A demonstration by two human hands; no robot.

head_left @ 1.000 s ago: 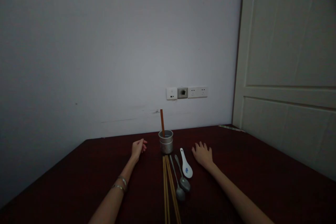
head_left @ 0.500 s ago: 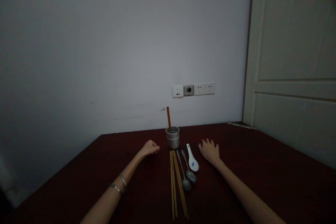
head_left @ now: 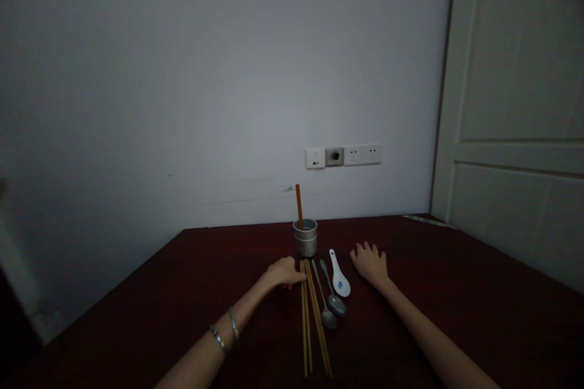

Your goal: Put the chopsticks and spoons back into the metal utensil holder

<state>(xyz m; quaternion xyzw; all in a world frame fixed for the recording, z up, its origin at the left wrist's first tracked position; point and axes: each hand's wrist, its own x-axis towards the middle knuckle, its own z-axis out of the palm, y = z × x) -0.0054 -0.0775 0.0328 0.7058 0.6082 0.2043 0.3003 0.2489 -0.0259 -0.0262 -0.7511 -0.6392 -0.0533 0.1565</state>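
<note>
My left hand [head_left: 283,271] reaches across the dark red table [head_left: 456,292], its curled fingertips touching the far end of several wooden chopsticks [head_left: 312,322] that lie side by side pointing toward me. Whether it grips one I cannot make out. Just beyond stands a small metal cup [head_left: 305,237] holding one upright chopstick [head_left: 299,205]. Two metal spoons [head_left: 329,304] and a white ceramic spoon [head_left: 340,278] lie right of the chopsticks. My right hand [head_left: 369,262] rests flat on the table, fingers spread, right of the white spoon. Two bracelets [head_left: 225,329] sit on my left wrist.
A grey-white wall rises behind the table with a row of sockets [head_left: 343,156]. A white door [head_left: 520,134] stands at the right, close to the table's right edge. A thin pale strip [head_left: 429,220] lies at the table's far right corner.
My left hand has moved right and toward me, from left of the cup to the chopsticks' far end, closing its fingers. My right hand has stayed flat. The view has shifted left.
</note>
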